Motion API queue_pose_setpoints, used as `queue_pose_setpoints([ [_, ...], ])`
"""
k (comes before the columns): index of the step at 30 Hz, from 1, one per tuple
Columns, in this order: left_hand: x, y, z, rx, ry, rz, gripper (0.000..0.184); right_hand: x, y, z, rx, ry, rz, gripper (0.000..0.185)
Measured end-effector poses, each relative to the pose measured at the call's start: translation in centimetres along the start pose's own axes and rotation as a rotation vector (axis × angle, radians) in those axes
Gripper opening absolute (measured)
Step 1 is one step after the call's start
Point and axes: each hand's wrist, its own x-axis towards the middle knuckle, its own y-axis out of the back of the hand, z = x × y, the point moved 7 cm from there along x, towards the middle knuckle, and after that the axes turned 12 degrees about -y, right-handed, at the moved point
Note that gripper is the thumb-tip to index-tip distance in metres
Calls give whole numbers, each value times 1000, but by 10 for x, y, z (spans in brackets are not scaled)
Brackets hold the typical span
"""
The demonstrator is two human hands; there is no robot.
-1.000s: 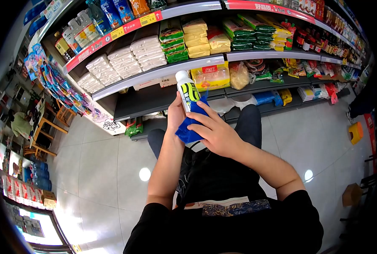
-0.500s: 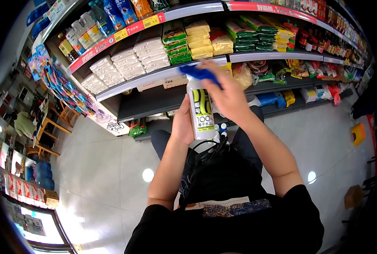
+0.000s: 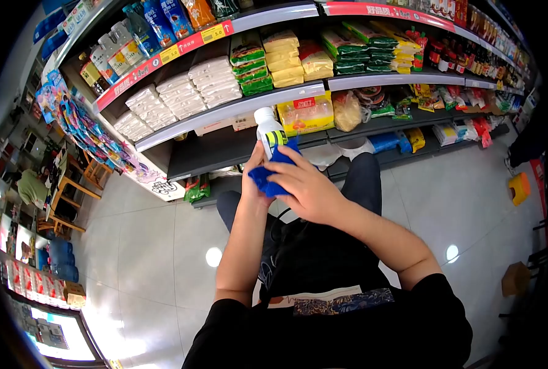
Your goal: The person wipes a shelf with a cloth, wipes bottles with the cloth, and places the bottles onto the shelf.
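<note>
A white plastic drink bottle (image 3: 265, 126) with a yellow-green and black label tilts away from me, its cap end toward the shelf. My left hand (image 3: 253, 169) is wrapped round its lower left side. Pressed against the lower part of the bottle is a blue cloth (image 3: 263, 179), bunched under the fingers of my right hand (image 3: 308, 187). The cloth and both hands hide most of the label and the bottle's base.
Ahead stands a store shelf (image 3: 224, 114) with stacked white packs (image 3: 215, 80), a yellow packet (image 3: 306, 115) and bagged goods. A display of hanging packets (image 3: 80, 120) covers its left end. A yellow object (image 3: 519, 192) and a carton (image 3: 516, 280) are on the floor at right.
The cloth has moved from the bottle's top down to its lower part, with my right hand. The bottle now leans away, and its white cap end shows.
</note>
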Motion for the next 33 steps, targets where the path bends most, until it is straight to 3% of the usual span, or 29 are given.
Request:
queue_pose_setpoints([
  [4,8,-3,17,86,-102,11,47,-20,3,-12,31,38,-84,32],
  [7,6,-3,20,-48,-35,33,49,-19,22,4,341,-184,-118,32],
  [9,6,-3,24,-15,-75,90,49,-16,32,37,613,-474,-17,30],
  [11,1,-9,25,30,-77,34,49,-16,39,67,1150,-754,171,31],
  [13,-3,-22,20,30,-78,65,50,2,56,77,1269,-699,401,34],
  [14,-5,-27,17,22,-61,51,50,11,59,84,1232,-656,442,35],
  [17,-12,-35,1,-59,28,-31,50,40,62,82,719,-478,475,36],
  [19,-13,-41,-8,-65,82,-185,48,55,43,65,572,-433,281,35],
  [20,-15,-41,-10,-22,84,-162,45,57,32,62,512,-333,318,36],
  [21,-17,-46,-7,-41,34,15,43,57,25,54,450,-232,353,37],
  [23,-15,-33,-7,-79,64,-121,43,51,15,59,470,-309,290,39],
  [26,-13,-26,-2,56,-11,123,44,36,4,53,424,-371,248,40],
  [33,0,-7,7,45,-105,187,44,9,-6,37,324,-332,191,42],
])
